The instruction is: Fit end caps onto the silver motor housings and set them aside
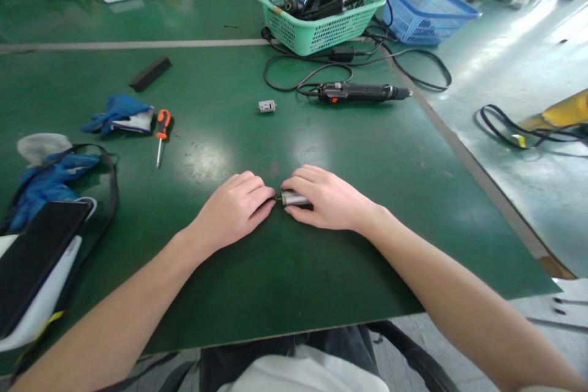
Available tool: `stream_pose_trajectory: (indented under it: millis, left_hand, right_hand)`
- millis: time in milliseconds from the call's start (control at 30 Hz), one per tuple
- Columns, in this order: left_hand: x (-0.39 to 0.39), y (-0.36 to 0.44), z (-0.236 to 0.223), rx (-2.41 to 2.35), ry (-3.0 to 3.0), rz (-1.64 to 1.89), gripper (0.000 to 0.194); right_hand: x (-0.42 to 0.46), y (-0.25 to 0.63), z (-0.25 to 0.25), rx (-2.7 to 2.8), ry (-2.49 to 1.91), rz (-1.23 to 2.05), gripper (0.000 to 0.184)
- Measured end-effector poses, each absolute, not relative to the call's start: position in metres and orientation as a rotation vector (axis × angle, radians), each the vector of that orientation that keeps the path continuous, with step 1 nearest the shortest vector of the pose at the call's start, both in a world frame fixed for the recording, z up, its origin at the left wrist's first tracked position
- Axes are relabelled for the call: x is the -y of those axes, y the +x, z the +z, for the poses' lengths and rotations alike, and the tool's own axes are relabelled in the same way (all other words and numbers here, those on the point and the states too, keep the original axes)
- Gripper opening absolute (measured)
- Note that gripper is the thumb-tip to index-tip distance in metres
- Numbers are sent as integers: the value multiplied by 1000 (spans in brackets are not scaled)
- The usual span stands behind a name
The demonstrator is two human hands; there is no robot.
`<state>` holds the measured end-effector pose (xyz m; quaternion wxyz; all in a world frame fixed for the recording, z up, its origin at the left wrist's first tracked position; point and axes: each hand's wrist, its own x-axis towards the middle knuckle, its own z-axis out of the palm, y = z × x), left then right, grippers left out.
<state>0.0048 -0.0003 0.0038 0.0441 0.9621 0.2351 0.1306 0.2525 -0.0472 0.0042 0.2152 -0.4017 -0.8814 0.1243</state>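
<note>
My right hand (328, 199) is closed around a small silver motor (294, 198), a metal cylinder lying sideways with its thin shaft pointing left. Its far end is hidden under my palm. Facing it, my left hand (241, 205) has thumb and fingers pinched together just left of the shaft tip. A bit of something dark shows at those fingertips, too small to name. Both hands rest low over the green tabletop (275, 282). Beyond them lies another small silver motor (266, 106), touched by neither hand.
Behind lie a black electric screwdriver (362, 92), a green basket (316, 30) of cables and tools, and a blue basket (427, 15). To the left are an orange-handled screwdriver (162, 135), a black block (150, 73), blue gloves (119, 115) and a phone (41, 257). Other people sit across the table.
</note>
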Motion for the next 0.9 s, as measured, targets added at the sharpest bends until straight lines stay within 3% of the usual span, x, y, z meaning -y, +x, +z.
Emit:
stream_pose_trajectory:
  millis: [500,700,900]
  left_hand:
    - [0,4,1,-709,2935,414,33]
    - [-1,3,-1,-848,2915,434,46]
    - [2,2,0,-947,2886,402,51]
  right_hand:
    - [47,253,4,2465,-1050,366,26]
    - [50,251,14,2589,-1000,384,29]
    - [55,248,30,2676,-1239,240,22]
